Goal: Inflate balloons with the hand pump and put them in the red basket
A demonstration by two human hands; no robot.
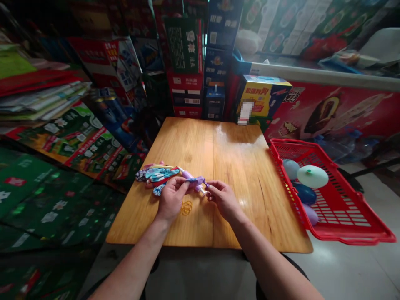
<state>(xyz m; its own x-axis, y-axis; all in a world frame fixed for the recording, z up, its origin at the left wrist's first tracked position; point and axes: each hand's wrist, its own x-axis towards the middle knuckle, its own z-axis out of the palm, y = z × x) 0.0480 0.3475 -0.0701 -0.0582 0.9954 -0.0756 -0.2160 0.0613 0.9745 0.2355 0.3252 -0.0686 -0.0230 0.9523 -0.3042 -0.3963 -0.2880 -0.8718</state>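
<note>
Between my two hands a small purple balloon (196,181), uninflated, is stretched out above the wooden table. My left hand (171,197) pinches its left end, and my right hand (222,197) pinches the narrow right end. Behind the balloon lies a light purple hand pump (187,174), partly hidden by it and by my fingers. A pile of colourful cloth-like pieces (159,175) lies to the left of the pump. Several yellow rubber bands (186,208) rest on the table just right of my left hand.
The wooden table (200,141) fills the middle. At its right stands a red basket (346,196) holding inflated balloons (312,176). Stacked boxes (187,89) line the far edge, with more cartons (62,129) at the left. A yellow and blue box (262,98) stands behind the table.
</note>
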